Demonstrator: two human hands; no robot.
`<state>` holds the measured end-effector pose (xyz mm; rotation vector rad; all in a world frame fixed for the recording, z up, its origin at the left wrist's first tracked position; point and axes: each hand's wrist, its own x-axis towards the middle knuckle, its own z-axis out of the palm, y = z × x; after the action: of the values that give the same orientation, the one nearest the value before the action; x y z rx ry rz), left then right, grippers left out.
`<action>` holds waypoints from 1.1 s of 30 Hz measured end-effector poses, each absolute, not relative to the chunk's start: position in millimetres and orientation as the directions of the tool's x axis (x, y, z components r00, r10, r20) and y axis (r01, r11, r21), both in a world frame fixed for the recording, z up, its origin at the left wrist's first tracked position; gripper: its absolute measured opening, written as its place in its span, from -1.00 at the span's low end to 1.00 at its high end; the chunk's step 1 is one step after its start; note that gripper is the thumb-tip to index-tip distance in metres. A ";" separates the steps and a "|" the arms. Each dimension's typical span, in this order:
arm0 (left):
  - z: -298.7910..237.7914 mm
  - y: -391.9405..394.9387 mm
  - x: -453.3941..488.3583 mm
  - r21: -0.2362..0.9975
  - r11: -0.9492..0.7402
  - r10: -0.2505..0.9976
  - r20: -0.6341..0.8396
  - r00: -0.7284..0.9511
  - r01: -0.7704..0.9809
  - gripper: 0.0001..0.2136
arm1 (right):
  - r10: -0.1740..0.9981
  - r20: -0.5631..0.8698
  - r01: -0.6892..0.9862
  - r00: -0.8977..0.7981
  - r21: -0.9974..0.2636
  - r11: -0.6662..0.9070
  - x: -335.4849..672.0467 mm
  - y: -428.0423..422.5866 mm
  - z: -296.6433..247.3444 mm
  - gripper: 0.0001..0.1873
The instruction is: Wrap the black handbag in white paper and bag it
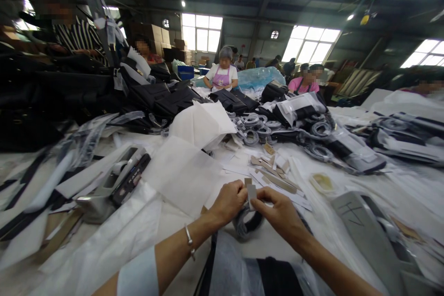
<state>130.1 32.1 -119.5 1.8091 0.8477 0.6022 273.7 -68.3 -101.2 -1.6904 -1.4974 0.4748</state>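
Observation:
My left hand and my right hand meet at the near middle of the table, both pinching a small grey card tag between fingertips. A coiled black strap in clear wrap lies just under my hands. A bracelet sits on my left wrist. A black bag in plastic rests between my forearms at the bottom edge.
A tape dispenser stands to the left on white tissue paper. Loose card tags and wrapped coiled straps lie ahead. Black bags pile at left. Several people sit at the far side of the table.

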 end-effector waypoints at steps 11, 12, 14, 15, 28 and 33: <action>-110.0 7.6 111.6 0.977 -0.139 0.666 -0.026 0.746 0.159 -0.83 | 0.959 -0.262 0.127 0.110 -0.953 -0.275 280.0 -59.3 -87.0 -0.75; -112.1 7.1 111.3 0.981 -0.111 0.668 -0.043 0.742 0.157 -0.80 | 0.960 -0.259 0.150 0.108 -0.950 -0.273 279.7 -59.7 -87.3 -0.78; -116.0 6.4 112.3 0.981 -0.117 0.700 -0.029 0.714 0.155 -0.76 | 0.960 -0.254 0.218 0.119 -0.936 -0.275 278.7 -59.5 -85.9 -0.82; -117.4 5.9 113.4 0.979 -0.134 0.716 -0.013 0.698 0.156 -0.75 | 0.961 -0.243 0.271 0.133 -0.924 -0.272 278.1 -59.2 -84.3 -0.83; -117.8 10.2 108.2 0.912 -0.092 0.624 -0.259 0.737 0.399 -0.85 | 0.983 -0.173 0.677 0.065 -0.716 -0.171 280.2 -57.3 -73.2 -0.77; -124.0 9.3 113.4 0.930 -0.045 0.636 -0.255 0.728 0.365 -0.80 | 0.992 -0.129 0.672 0.013 -0.733 -0.104 281.7 -55.7 -69.6 -0.79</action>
<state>113.4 9.3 -124.0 1.6583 0.8144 0.2638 281.7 -55.7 -69.6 -1.8233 -1.6989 0.8873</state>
